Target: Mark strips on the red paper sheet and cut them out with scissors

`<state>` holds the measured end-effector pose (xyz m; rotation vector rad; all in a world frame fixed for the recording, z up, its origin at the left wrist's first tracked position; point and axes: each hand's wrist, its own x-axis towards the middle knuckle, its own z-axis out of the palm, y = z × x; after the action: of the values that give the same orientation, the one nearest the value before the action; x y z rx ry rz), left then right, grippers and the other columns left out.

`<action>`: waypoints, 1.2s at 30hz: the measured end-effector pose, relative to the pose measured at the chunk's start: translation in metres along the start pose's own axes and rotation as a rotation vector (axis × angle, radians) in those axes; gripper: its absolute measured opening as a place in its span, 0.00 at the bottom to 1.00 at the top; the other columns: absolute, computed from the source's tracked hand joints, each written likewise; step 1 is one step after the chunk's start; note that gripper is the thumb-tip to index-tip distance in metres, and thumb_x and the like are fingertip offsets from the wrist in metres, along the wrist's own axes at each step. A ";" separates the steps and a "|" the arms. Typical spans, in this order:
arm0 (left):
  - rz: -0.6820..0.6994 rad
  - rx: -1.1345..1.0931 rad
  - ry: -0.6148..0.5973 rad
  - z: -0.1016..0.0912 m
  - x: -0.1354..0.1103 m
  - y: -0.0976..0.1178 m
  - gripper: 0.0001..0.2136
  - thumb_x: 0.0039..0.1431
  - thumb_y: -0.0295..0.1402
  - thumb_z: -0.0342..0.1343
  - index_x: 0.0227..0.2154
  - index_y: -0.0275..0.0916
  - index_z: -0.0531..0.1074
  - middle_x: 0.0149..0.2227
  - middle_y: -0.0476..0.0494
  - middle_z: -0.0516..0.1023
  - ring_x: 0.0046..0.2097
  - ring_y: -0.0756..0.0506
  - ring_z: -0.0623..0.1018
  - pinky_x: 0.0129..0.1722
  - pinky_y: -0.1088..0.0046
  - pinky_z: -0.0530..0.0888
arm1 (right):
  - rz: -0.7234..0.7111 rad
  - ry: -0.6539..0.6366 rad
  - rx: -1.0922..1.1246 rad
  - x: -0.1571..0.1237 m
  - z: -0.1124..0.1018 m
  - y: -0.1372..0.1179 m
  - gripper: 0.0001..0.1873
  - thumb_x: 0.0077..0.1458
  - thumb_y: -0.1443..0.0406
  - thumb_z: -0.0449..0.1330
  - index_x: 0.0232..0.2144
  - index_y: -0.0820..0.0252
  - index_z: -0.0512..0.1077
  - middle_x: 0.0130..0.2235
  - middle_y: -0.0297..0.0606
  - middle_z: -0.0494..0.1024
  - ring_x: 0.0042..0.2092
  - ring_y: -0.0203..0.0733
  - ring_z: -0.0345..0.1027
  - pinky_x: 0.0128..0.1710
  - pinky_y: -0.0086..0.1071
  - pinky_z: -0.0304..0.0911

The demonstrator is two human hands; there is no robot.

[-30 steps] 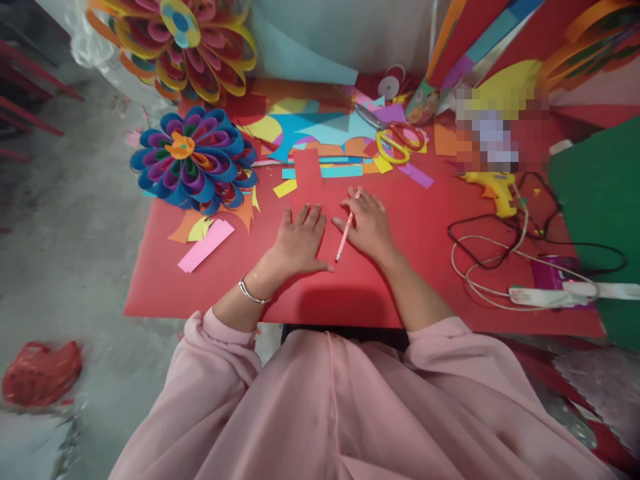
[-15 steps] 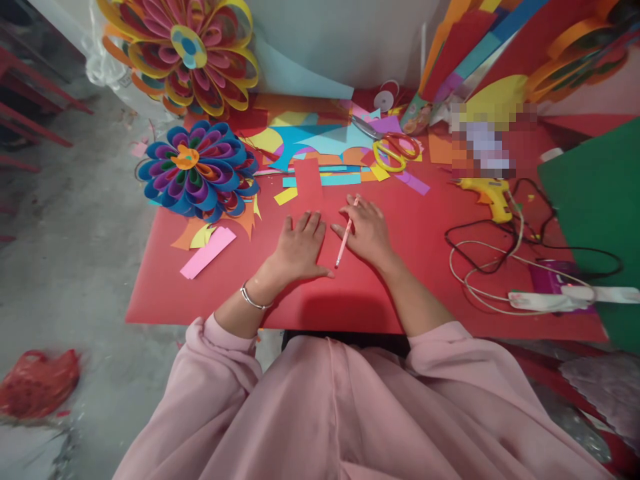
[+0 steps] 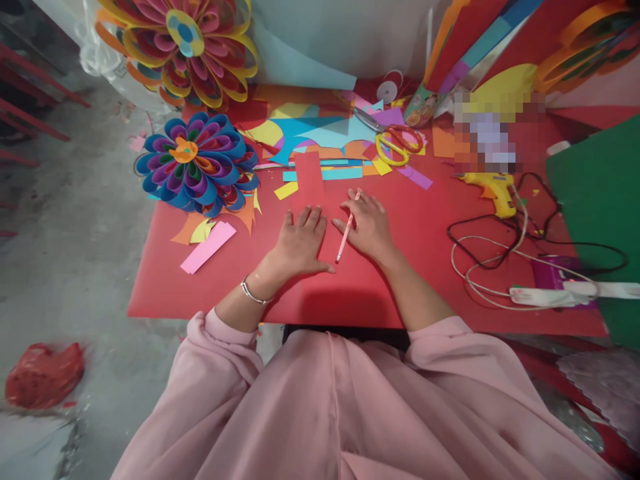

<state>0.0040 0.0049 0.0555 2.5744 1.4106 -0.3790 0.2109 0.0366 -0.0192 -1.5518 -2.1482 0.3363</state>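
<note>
My left hand point(image 3: 301, 243) rests palm down on the red tabletop point(image 3: 270, 293), fingers stretched out and thumb pointing right. A metal bangle is on that wrist. Just beyond its fingertips is a red paper strip point(image 3: 309, 173), lying across light-blue strips point(image 3: 343, 173). My right hand point(image 3: 369, 227) also lies low on the table, holding a pink pencil point(image 3: 347, 233) loosely among its fingers. The pencil slants between my hands, its lower end near my left thumb. Left of my hands lie pink paper strips point(image 3: 208, 248) and a blue and purple paper flower point(image 3: 197, 165).
Scissors point(image 3: 393, 145) with red and yellow handles lie on paper scraps at the back. To the right are a yellow glue gun point(image 3: 495, 192), looped cords and a white power strip point(image 3: 543, 295). A larger yellow-edged paper flower point(image 3: 225, 57) stands at back left.
The camera view has shifted slightly, so the table appears a little higher in the picture. Both hands and the pencil keep nearly the same places on the table.
</note>
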 end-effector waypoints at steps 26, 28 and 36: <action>0.005 -0.001 0.019 0.002 0.001 -0.001 0.59 0.53 0.64 0.68 0.76 0.27 0.55 0.78 0.20 0.50 0.78 0.21 0.55 0.74 0.34 0.53 | -0.001 -0.004 -0.004 0.000 0.000 0.000 0.19 0.69 0.50 0.60 0.51 0.56 0.77 0.70 0.55 0.71 0.75 0.64 0.60 0.71 0.66 0.57; 0.009 -0.012 0.017 0.002 0.001 -0.001 0.59 0.53 0.63 0.69 0.76 0.27 0.56 0.78 0.19 0.50 0.78 0.21 0.54 0.74 0.34 0.53 | 0.002 -0.015 -0.007 0.000 -0.001 0.000 0.19 0.69 0.50 0.60 0.52 0.56 0.77 0.70 0.54 0.71 0.74 0.64 0.60 0.71 0.66 0.56; 0.022 -0.049 0.036 0.003 0.001 -0.002 0.57 0.55 0.62 0.69 0.76 0.26 0.55 0.78 0.18 0.51 0.77 0.19 0.54 0.74 0.37 0.50 | 0.039 -0.072 -0.015 0.001 -0.004 -0.002 0.21 0.70 0.49 0.58 0.54 0.55 0.75 0.73 0.52 0.67 0.76 0.65 0.54 0.72 0.67 0.52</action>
<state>0.0021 0.0059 0.0525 2.5677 1.3838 -0.2924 0.2104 0.0368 -0.0149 -1.6151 -2.1813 0.3953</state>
